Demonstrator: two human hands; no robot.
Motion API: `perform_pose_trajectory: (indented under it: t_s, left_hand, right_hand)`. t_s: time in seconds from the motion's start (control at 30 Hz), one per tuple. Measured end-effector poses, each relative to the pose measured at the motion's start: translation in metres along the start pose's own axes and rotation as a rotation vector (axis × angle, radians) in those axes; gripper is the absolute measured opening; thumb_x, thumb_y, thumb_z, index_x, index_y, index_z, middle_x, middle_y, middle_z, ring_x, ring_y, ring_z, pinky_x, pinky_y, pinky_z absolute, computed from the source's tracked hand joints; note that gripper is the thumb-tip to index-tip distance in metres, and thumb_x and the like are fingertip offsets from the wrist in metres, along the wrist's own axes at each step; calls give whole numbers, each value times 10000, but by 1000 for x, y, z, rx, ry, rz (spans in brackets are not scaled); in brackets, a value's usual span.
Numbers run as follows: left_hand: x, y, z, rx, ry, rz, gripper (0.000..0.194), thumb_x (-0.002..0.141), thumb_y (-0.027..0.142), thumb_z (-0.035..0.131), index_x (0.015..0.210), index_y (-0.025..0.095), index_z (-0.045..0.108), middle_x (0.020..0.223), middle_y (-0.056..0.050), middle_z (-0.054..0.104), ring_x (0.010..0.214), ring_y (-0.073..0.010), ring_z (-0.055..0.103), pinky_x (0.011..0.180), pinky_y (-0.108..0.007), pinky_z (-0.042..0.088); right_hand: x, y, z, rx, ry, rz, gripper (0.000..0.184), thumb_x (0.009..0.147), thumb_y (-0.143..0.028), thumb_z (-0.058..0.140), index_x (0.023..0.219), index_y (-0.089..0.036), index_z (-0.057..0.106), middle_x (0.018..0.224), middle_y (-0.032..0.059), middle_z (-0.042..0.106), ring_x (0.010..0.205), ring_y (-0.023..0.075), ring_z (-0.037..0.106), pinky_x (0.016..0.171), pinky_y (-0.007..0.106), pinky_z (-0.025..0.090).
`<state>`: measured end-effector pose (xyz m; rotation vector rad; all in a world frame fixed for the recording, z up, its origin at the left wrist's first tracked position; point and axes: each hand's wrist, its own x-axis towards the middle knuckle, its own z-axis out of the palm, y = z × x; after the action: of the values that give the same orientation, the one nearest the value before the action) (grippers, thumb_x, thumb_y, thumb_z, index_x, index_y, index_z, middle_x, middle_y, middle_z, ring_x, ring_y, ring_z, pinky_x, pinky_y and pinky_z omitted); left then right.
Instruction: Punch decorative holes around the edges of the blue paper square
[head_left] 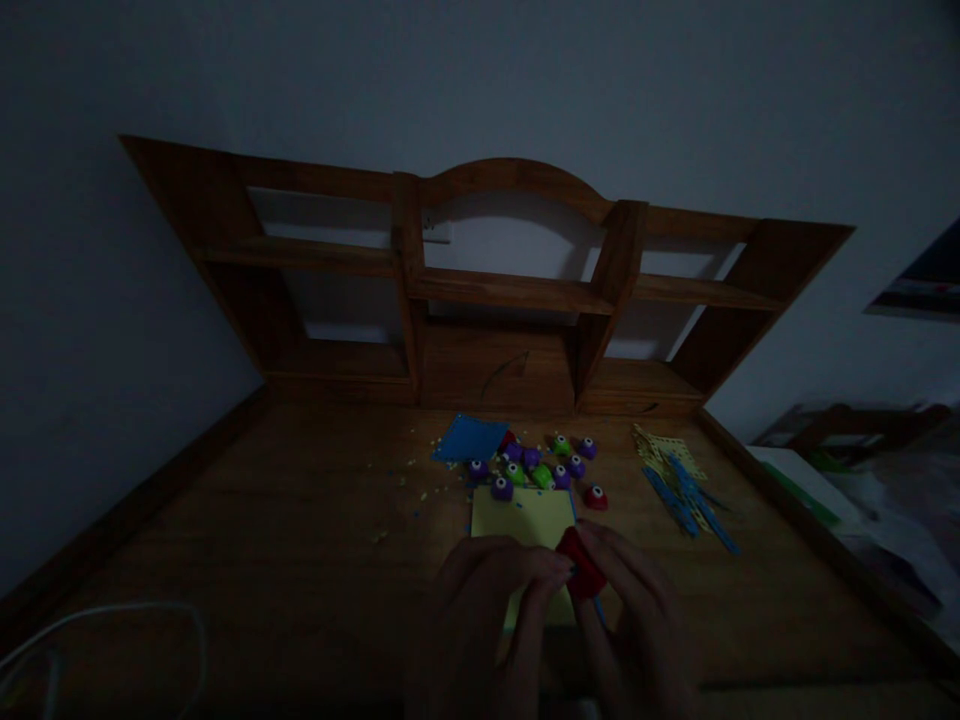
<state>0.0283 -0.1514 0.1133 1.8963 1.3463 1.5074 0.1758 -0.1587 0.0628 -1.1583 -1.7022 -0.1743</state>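
Note:
In the head view, my right hand (637,610) grips a small red block-like piece (583,563) between thumb and fingers. My left hand (502,585) is closed in a pinch against the left side of that piece. A tiny bluish speck shows at its fingertips, too small to name. Both hands are over a yellow sheet (517,513) with blue edging. Just beyond it sit several small rounded figures with one white eye each, among them a purple one (502,488), a green one (541,476) and a red one (596,497).
A blue sheet (469,438) lies behind, with small yellow and blue bits scattered nearby. Blue strips (679,500) and perforated yellow strips (675,453) are heaped on the right. A wooden shelf unit (510,290) rises at the back. A white cable (135,607) curves at the lower left.

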Motion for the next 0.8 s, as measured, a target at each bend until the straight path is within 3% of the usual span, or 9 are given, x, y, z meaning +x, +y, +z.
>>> perform_pose_trajectory:
  t_s: [0.3,0.5,0.7,0.8]
  left_hand:
    - [3,-8,3,-48,-65,-15,109,854,233,554,798,260,644,827,-10,681,774,-165,646,717,-305,572]
    - [7,-8,1,-37,-134,25,120,831,150,560,773,241,611,823,1,675,766,-141,631,696,-248,549]
    - [2,-10,9,-103,-77,10,196,848,85,466,750,216,573,812,-9,653,796,-147,599,707,-261,518]
    - [-2,-11,13,-144,-34,26,204,848,81,444,749,214,564,819,-17,641,782,-144,592,675,-252,512]
  right_hand:
    - [-2,1,0,-53,-27,-41,604,846,-70,533,1400,-269,399,1258,65,547,1135,221,550,860,343,557]
    - [-3,2,0,-107,-37,-63,622,847,-72,550,1412,-273,383,1246,71,560,1108,223,572,885,353,548]
    - [-7,7,1,-161,-25,-156,546,877,-102,505,1402,-222,408,1242,78,566,1096,209,580,854,310,561]
    - [-8,5,0,-157,-46,-132,541,880,-90,485,1402,-208,409,1248,81,562,1103,209,574,880,320,551]
